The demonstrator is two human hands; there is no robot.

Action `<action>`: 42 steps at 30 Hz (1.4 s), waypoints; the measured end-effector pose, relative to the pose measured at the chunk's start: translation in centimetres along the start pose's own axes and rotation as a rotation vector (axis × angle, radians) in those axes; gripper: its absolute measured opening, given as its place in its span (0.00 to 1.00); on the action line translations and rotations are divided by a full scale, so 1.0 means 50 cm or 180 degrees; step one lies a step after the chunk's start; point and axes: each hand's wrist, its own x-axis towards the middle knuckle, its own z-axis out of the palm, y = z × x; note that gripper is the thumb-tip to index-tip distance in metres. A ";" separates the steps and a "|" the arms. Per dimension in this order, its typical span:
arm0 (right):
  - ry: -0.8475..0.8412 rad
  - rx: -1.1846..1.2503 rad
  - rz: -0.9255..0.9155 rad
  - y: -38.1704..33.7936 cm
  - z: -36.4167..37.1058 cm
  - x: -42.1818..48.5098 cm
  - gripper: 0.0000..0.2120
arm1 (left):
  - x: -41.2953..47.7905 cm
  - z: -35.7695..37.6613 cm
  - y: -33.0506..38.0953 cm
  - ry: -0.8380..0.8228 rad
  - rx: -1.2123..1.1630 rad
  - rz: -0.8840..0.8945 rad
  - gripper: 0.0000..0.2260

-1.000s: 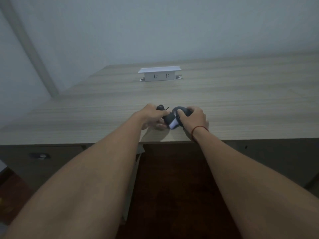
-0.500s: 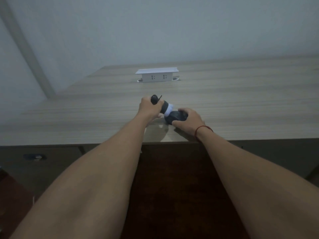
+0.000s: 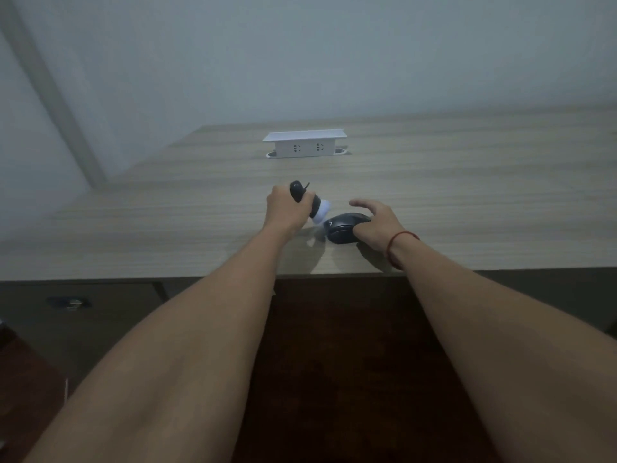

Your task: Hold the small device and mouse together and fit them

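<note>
Left hand (image 3: 283,208) gripped black brush tool (image 3: 309,203), white head angled at computer mouse (image 3: 347,227). Right hand (image 3: 375,222), fingers relaxed, steadied mouse near desk (image 3: 467,195) front edge. Step judged: cleaning mouse; next move calls for brush contact.

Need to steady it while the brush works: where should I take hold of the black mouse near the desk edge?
Grip the black mouse across its two long sides, coming from above at its right rear, where the right hand already rests. Its low domed back suits a palm-over hold, and this leaves its left end free for the brush that the left hand grips.
</note>
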 end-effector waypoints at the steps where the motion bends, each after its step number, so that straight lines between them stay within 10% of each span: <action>1: 0.0038 0.0084 0.0031 -0.001 -0.002 -0.003 0.29 | -0.002 0.003 0.007 0.0023 -0.0155 -0.0017 0.06; 6: 0.0280 0.0375 0.0251 -0.001 -0.002 -0.007 0.19 | -0.015 0.015 0.000 -0.0247 0.0384 0.0020 0.13; 11: 0.0732 -0.1219 0.0134 0.014 0.024 -0.012 0.34 | -0.015 0.009 -0.002 -0.0133 0.0275 0.0014 0.12; 19: 0.0209 0.0116 0.0087 0.014 0.005 0.008 0.31 | -0.006 0.002 0.002 -0.0387 -0.0011 -0.0091 0.10; 42: -0.0032 0.0019 -0.0045 0.017 0.010 -0.001 0.31 | -0.002 0.054 -0.012 -0.0191 -0.0181 -0.0630 0.12</action>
